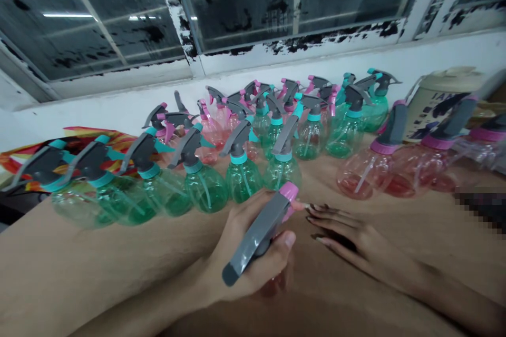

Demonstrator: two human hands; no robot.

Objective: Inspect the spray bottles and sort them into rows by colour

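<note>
Near the front of the tabletop, my left hand (253,253) is wrapped round a spray bottle with a grey head and a pink nozzle (263,231). The bottle's clear pinkish body is mostly hidden under my palm. My right hand (356,234) lies low over the table with its fingers stretched toward the nozzle; it holds nothing. Just beyond my left hand stands a row of green spray bottles (205,189) with grey heads and turquoise collars. To the right, beyond my right hand, are pink spray bottles (359,171) with grey heads.
More pink and green spray bottles (312,131) crowd the back of the table (130,268) against the white wall. A cream jug (438,100) with printed letters stands at the back right. A colourful wrapper (114,139) lies at the left. Windows (296,0) rise behind.
</note>
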